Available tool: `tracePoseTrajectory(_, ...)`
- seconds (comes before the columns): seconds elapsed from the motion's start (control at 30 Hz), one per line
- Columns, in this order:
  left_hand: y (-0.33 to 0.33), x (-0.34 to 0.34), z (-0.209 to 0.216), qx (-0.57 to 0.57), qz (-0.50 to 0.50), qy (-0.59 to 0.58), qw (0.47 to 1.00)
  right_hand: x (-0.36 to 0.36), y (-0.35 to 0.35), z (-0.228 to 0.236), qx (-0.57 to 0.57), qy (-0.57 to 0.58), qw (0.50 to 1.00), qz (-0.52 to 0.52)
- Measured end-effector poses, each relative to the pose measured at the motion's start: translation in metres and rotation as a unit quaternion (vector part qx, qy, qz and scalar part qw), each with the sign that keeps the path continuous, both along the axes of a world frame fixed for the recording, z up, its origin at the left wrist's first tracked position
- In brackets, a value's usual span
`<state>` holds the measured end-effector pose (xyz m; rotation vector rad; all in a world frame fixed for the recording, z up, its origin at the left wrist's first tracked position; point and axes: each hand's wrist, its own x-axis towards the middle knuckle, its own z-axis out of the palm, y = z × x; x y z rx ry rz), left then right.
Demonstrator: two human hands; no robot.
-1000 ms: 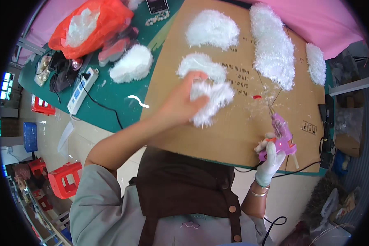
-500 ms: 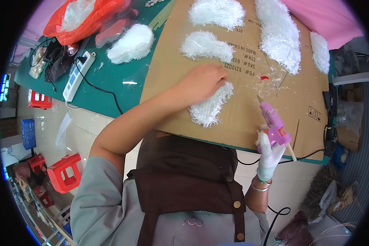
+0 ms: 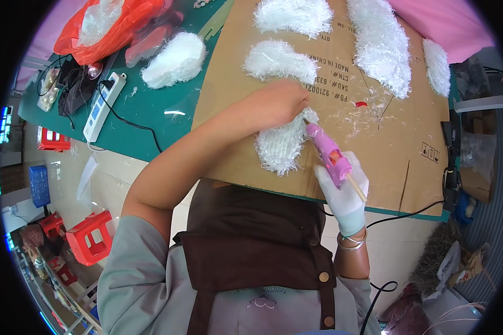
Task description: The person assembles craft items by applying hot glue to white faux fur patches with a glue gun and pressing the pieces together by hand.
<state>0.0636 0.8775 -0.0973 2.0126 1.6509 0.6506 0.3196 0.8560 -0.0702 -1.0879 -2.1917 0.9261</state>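
Note:
A white fluffy fabric piece (image 3: pixel 279 146) lies on a cardboard sheet (image 3: pixel 374 167) near the edge closest to me. My bare left hand (image 3: pixel 285 103) is closed at its far end; the fingertips are partly hidden behind the knuckles. In a white glove, my right hand (image 3: pixel 343 187) grips a pink hot glue gun (image 3: pixel 331 153) with a pale glue stick jutting from its back. The gun's nozzle is at the upper right edge of the fluffy piece, close to my left fingers. Beyond my left hand lies another fluffy white piece (image 3: pixel 279 60).
More fluffy pieces (image 3: pixel 293 15) lie farther off, including a long strip (image 3: pixel 380 47). A small red bit (image 3: pixel 361 104) sits among loose fibres. On the green tabletop (image 3: pixel 134 125) are a power strip (image 3: pixel 103 106), a white stack (image 3: pixel 176 60) and a red plastic bag (image 3: pixel 103 30).
My right hand has brought the glue gun left and forward, from over bare cardboard to the edge of the fluffy piece. The left hand has barely moved.

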Motion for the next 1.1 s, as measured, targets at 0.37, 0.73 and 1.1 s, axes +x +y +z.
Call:
tracePoseTrajectory(0.37,-0.001,-0.001,-0.001,-0.002,0.003,-0.022,1.0,-0.013,0.003,0.001,0.088,-0.07,0.994,-0.005)
tracePoseTrajectory(0.73,-0.003,0.002,-0.004,0.025,0.013,-0.022,0.999,-0.004,-0.006,0.007,0.035,-0.076,0.996,-0.027)
tracePoseTrajectory(1.1,-0.042,0.01,0.009,-0.016,0.008,-0.051,0.999,0.023,-0.012,-0.001,-0.197,0.076,0.972,-0.103)
